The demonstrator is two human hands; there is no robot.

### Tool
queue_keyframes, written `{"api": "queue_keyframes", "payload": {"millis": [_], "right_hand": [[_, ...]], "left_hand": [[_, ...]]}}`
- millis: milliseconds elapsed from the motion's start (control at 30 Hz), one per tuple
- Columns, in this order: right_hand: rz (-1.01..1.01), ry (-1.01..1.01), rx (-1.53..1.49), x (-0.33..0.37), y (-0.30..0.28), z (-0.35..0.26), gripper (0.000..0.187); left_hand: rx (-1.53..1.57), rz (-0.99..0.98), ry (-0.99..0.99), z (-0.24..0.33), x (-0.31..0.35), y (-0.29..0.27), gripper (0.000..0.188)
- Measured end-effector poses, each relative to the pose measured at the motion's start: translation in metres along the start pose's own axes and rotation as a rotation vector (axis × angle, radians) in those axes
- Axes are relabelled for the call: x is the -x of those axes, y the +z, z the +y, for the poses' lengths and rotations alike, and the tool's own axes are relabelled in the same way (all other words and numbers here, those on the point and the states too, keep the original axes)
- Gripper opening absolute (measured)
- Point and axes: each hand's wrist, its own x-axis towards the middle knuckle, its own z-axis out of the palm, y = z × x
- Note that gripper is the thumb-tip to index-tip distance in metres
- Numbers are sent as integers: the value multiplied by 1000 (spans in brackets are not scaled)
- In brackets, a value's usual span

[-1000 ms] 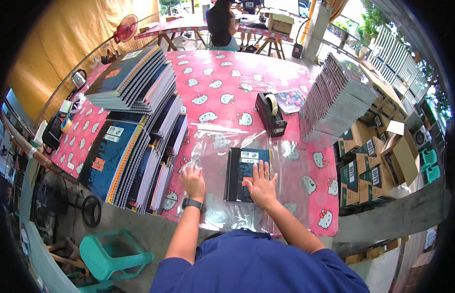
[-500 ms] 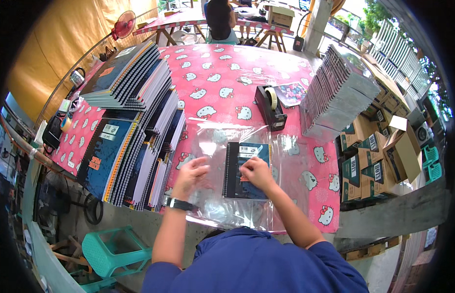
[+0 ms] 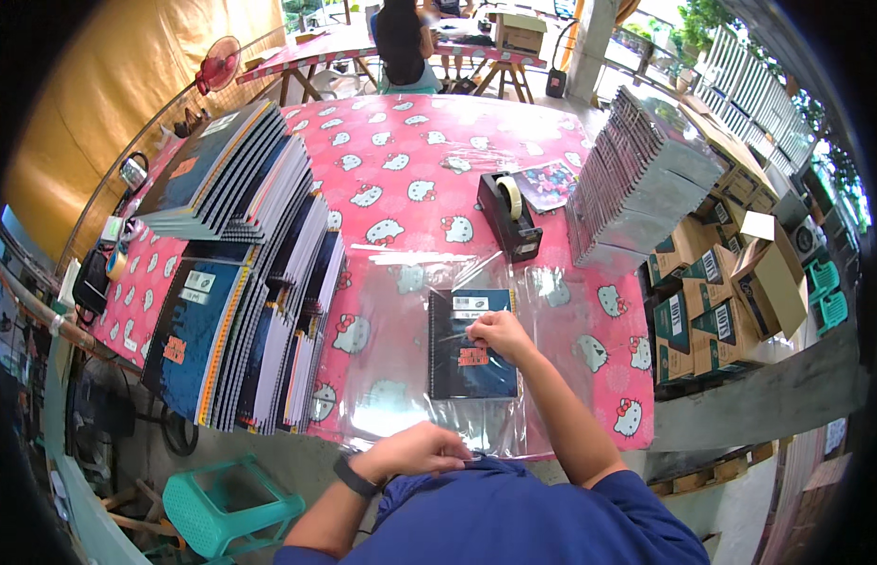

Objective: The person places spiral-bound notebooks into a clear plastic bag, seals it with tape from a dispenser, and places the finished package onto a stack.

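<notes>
A dark blue spiral-bound notebook [image 3: 474, 377] with orange lettering and a white label lies flat on a clear plastic sheet [image 3: 387, 330]. Above its middle, my right hand [image 3: 503, 337] is closed in a pinch; a thin, pale sliver sticks out from the fingertips, too small to name. My left hand [image 3: 422, 449], with a dark watch on the wrist, is at the table's near edge, fingers pinched on the sheet's near edge close to my shirt. Beyond the notebook stands a black tape dispenser [image 3: 510, 221] holding a roll of clear tape.
Tall stacks of similar notebooks [image 3: 198, 325] fill the table's left side. Plastic-wrapped notebooks [image 3: 636, 188] are piled at the right, beside a colourful printed sheet [image 3: 547, 185]. Cardboard boxes [image 3: 716, 311] stand right of the table, a green stool [image 3: 222, 508] at lower left. A person [image 3: 406, 47] sits far off.
My left hand has come down from beside the notebook to the sheet's near edge. My right hand stays over the notebook. The whole view has shifted slightly.
</notes>
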Motion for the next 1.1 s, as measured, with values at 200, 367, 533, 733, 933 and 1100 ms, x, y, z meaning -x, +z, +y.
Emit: {"api": "queue_keyframes", "payload": {"millis": [200,367,533,733,933,1100], "right_hand": [[-3,-41,115,-3,-5,13,14],[-77,-11,-32,0,-3,6,14],[-94,-71,117,-3,-20,20,19],[-457,-100,0,-14,-30,28,21],[-805,-615,919,7,-40,12,67],[-185,-466,1227,31,-46,-1,119]], "left_hand": [[-392,747,102,-80,-90,-75,31],[-649,646,-86,-102,-164,-135,47],[-503,972,361,-101,-150,-126,35],[-632,669,76,-87,-85,-50,54],[-575,616,59,-101,-90,-55,64],[-567,516,119,-101,-96,-65,71]]}}
